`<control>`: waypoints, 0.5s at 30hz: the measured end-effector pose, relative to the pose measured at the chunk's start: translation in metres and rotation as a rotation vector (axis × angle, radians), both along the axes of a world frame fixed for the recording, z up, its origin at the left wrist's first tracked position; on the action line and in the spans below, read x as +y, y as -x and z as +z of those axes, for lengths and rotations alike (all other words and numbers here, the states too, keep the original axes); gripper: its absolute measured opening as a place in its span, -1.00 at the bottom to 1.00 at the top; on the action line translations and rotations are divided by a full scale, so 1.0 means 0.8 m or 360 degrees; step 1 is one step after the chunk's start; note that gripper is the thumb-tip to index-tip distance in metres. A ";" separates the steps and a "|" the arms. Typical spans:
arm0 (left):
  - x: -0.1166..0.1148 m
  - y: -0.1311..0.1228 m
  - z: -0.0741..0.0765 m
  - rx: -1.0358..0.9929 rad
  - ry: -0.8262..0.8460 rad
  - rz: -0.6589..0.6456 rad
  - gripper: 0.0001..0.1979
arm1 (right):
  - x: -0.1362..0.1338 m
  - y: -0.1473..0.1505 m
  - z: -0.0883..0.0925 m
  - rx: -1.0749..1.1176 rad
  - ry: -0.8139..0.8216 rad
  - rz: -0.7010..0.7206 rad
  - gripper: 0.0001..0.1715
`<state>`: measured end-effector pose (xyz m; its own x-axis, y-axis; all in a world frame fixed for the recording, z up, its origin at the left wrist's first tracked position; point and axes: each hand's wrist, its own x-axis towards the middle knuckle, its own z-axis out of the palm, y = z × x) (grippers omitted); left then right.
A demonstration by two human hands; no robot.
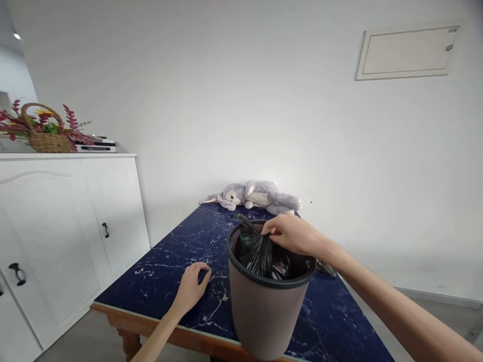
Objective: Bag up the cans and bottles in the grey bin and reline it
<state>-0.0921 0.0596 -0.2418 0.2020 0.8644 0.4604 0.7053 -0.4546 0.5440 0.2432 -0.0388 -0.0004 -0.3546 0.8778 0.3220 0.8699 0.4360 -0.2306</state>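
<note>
A grey-brown trash bin [266, 311] with a dark rim stands at the near edge of the table. Inside it sits a black garbage bag [259, 255], its top gathered into folds. My right hand [292, 234] reaches over the bin's rim and pinches the gathered top of the bag. Left of the bin, my left hand [193, 285] rests on the blue tabletop, fingers loosely curved and thumb apart, holding nothing. The bag's lower part is hidden within the bin.
The blue marbled table [166, 276] has a wooden edge. A plush rabbit [256, 195] lies at its far end against the wall. Something dark and crumpled [326, 268] shows behind the bin. At left, a white cabinet [75, 221] carries a flower basket [51, 142].
</note>
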 end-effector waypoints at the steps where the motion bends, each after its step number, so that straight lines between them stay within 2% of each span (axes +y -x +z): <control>1: -0.001 0.000 -0.001 0.0011 -0.0010 -0.0011 -0.67 | 0.001 -0.006 0.002 0.0093 -0.0011 0.0000 -0.60; 4: -0.003 -0.001 -0.002 0.0014 -0.0029 -0.0021 -0.71 | 0.001 -0.029 0.016 0.0465 -0.0110 -0.0010 -0.66; 7: -0.004 -0.001 -0.004 -0.0007 -0.0032 -0.0027 -0.71 | -0.006 -0.049 0.041 0.0931 -0.0171 -0.0050 -0.73; 10: -0.006 -0.001 -0.005 -0.0025 -0.0028 -0.0043 -0.72 | -0.015 -0.070 0.065 0.1549 -0.0268 -0.0136 -0.66; 13: -0.008 -0.001 -0.006 -0.0046 -0.0024 -0.0056 -0.73 | -0.020 -0.098 0.081 0.2039 -0.0615 -0.0247 -0.59; 15: -0.008 -0.001 -0.005 -0.0058 -0.0009 -0.0063 -0.73 | -0.024 -0.123 0.083 0.2092 -0.0937 -0.0340 -0.60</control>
<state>-0.0909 0.0531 -0.2457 0.2189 0.8535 0.4730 0.6663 -0.4849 0.5666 0.3417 -0.0577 0.0662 0.5916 0.5041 0.6291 0.2354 0.6384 -0.7329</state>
